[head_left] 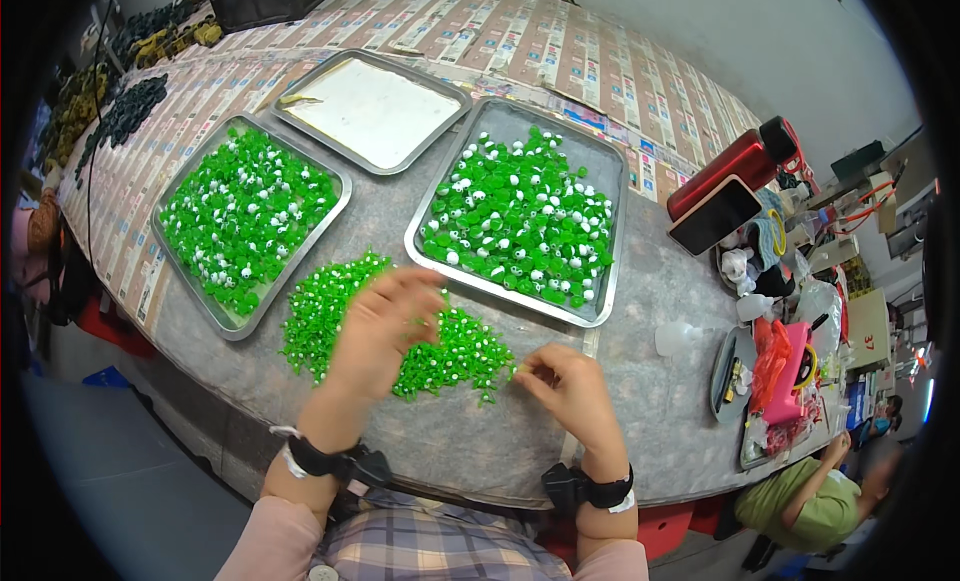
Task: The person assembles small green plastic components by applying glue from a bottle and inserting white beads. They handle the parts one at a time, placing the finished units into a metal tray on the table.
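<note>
The left hand [385, 309] hangs over the green pile [455, 356], fingers half bent and blurred; whether they grip a piece, I cannot tell. The right hand [575, 383] has thumb and forefinger nearly together at the pile's 3 o'clock edge; anything between is too small to tell. From the pile, the left tray [300, 266] lies at 10 o'clock, white tray [375, 106] at 12, right tray [598, 161] at 1, phone [715, 216] and bottle [725, 168] at 2. The left hand hides the pile's middle. Forearms rise from 7 and 4 o'clock.
</note>
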The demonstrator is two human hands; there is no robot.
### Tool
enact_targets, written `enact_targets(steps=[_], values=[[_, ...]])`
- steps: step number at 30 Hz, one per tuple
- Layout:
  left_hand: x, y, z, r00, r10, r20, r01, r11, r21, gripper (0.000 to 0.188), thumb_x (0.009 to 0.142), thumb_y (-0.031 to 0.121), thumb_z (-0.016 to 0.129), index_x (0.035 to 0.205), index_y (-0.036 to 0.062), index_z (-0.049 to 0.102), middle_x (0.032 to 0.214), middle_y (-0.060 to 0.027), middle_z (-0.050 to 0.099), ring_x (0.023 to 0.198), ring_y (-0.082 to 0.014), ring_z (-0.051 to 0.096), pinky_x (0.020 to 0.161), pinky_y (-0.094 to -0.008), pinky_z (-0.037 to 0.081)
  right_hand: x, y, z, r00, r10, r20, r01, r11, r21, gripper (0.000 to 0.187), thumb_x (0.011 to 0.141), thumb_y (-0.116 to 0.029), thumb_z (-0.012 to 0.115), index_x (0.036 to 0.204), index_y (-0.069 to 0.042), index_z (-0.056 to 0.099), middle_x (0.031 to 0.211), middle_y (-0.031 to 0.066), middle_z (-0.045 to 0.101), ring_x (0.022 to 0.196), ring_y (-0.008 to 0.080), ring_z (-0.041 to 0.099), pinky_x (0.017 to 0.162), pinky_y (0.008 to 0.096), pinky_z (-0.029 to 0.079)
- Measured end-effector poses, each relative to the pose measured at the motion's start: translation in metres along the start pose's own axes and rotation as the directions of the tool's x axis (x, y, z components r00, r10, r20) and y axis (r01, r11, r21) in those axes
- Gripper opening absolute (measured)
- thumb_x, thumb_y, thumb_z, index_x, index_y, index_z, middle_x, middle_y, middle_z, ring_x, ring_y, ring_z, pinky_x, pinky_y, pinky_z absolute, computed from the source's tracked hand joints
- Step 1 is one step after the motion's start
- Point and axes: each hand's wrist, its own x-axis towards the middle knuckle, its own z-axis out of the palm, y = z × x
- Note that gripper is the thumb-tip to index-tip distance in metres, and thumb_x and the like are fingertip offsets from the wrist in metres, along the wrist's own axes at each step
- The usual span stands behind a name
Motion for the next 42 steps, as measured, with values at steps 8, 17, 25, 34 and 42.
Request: enact_targets(steps=[8,17,25,34,42], values=[[-0.008,-0.039,0.03,0.939,-0.292,0.181,0.128,0.786,0.604,0.016,0.077,0.013,0.058,0.091,0.0046,0.061,0.078,-0.0028,0.059,0.065,-0.0066,0.054,0.055,-0.0192,0.042,-0.003,-0.012,-0.014,0.963,-0.254,-0.084,0.249,0.966,-0.066,0.008,0.067,-0.007,0.063,0.07,-0.004,0.056,0.066,0.0063,0.054,0.055,0.0175,0.053,0.049,0.0268,0.042],[-0.004,-0.041,0.021,0.951,-0.293,0.1,0.274,0.948,0.163,0.017,0.079,0.007,0.055,0.093,-0.0015,0.057,0.082,-0.0093,0.061,0.071,-0.0131,0.058,0.065,-0.0245,0.049,-0.03,0.07,-0.097,0.284,0.079,-0.956,0.039,0.995,0.094,0.028,0.071,-0.011,0.064,0.095,-0.002,0.052,0.085,0.0046,0.055,0.076,0.0159,0.05,0.069,0.0258,0.038],[-0.007,-0.037,0.016,0.935,-0.335,0.117,0.333,0.942,0.04,0.019,0.08,0.008,0.054,0.096,-0.0009,0.057,0.085,-0.0103,0.061,0.074,-0.0141,0.059,0.069,-0.0253,0.05,-0.028,0.121,-0.09,0.722,0.352,-0.596,-0.301,0.935,0.188,0.038,0.07,-0.016,0.065,0.101,0.002,0.051,0.096,0.0098,0.056,0.088,0.0183,0.052,0.076,0.0264,0.04],[-0.004,-0.041,0.009,0.919,-0.357,0.17,0.377,0.92,-0.106,0.017,0.079,0.007,0.055,0.095,0.0006,0.056,0.084,-0.009,0.06,0.075,-0.0136,0.059,0.068,-0.0238,0.049,-0.017,-0.007,-0.057,0.672,0.023,-0.74,0.376,0.851,0.368,0.054,0.066,-0.034,0.07,0.098,0.002,0.046,0.088,0.0068,0.051,0.072,0.0102,0.049,0.059,0.0199,0.038],[-0.003,-0.041,0.011,0.913,-0.372,0.166,0.394,0.91,-0.129,0.009,0.076,0.009,0.058,0.083,0.0051,0.053,0.077,-0.0064,0.058,0.067,-0.0132,0.057,0.062,-0.0246,0.049,-0.007,-0.036,-0.017,0.563,0.02,-0.827,0.442,0.837,0.321,0.062,0.05,-0.05,0.075,0.08,-0.005,0.045,0.066,0.0003,0.041,0.058,0.0104,0.039,0.05,0.0229,0.029]])
